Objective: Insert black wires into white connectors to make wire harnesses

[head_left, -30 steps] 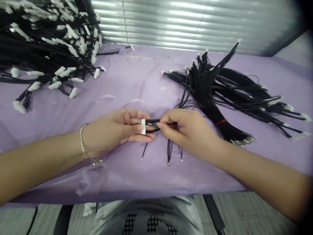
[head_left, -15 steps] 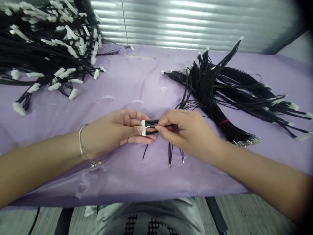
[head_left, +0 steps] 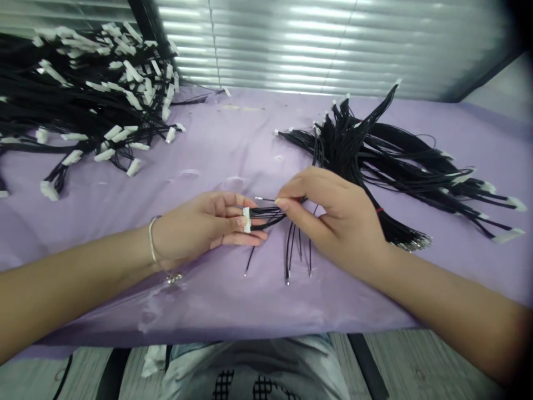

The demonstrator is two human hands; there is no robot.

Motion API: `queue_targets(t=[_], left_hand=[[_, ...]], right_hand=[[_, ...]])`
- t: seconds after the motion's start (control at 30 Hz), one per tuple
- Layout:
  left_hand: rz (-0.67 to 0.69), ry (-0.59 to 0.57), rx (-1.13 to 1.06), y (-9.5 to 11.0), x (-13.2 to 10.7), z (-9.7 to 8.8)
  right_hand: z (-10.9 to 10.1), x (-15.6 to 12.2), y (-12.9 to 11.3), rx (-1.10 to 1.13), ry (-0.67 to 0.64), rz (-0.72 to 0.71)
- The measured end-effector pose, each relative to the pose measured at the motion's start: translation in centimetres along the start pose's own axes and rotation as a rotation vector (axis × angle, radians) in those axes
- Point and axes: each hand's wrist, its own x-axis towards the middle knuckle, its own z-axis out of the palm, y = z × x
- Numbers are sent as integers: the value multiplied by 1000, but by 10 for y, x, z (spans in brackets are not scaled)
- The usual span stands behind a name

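Observation:
My left hand (head_left: pixel 204 225) pinches a small white connector (head_left: pixel 246 220) between thumb and fingers, just above the purple table cover (head_left: pixel 225 144). Several black wires (head_left: pixel 266 214) run out of the connector toward my right hand (head_left: pixel 333 214). That hand is closed in a pinch on one black wire whose metal tip (head_left: pixel 259 198) points left, a little above the connector. Loose wire ends (head_left: pixel 287 261) with metal terminals hang down below both hands onto the cover.
A bundle of black wires (head_left: pixel 387 161) tied with a red band (head_left: pixel 380 210) lies at the right. A big heap of finished black harnesses with white connectors (head_left: pixel 83 94) fills the back left. Window blinds (head_left: pixel 316 44) stand behind the table. My lap shows below the table's front edge.
My right hand has lifted and drawn back a little, bringing one wire's metal tip up above the connector. The left hand kept its hold on the connector. The view tilted down slightly.

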Motion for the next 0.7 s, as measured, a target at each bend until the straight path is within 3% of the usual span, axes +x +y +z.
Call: queue_targets(t=[0.17, 0.33, 0.7], left_hand=[[-22, -20, -47, 1, -1, 0], [-38, -22, -42, 1, -1, -1], [-11, -42, -72, -2, -1, 0]], right_hand=[[9, -3, 6, 44, -146, -38], [17, -3, 12, 99, -187, 34], [13, 0, 9, 83, -276, -95]])
